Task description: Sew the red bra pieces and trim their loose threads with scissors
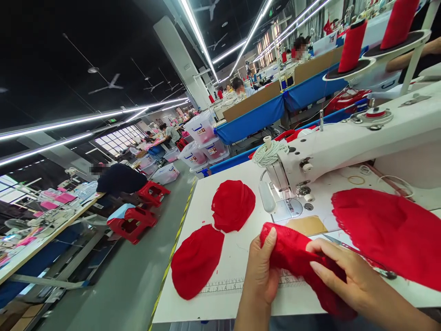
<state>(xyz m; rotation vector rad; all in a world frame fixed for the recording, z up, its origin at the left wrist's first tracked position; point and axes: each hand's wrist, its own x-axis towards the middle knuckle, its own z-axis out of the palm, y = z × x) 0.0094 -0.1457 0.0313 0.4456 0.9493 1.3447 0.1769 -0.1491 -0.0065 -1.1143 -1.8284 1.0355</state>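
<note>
A piece of red fabric [292, 248] is stretched between my hands over the front of the white sewing table [193, 312]. My left hand [263, 266] pinches its left end, thumb on top. At the other side my right hand [344, 271] has its fingers and thumb closed around the cloth, which hangs down below. Just behind stands the sewing machine [310, 151], its needle area [289, 207] free of cloth. Two red fabric cups [234, 205] lie to the left. A larger red fabric piece [389, 230] rests on the right, partly over scissors [339, 243].
A printed ruler [227, 287] runs along the table's front. Red thread cones [353, 46] stand above the machine. Clear plastic bins [195, 154] are stacked beyond the table. Red stools [132, 223] and a seated person [120, 179] are across the aisle on the left.
</note>
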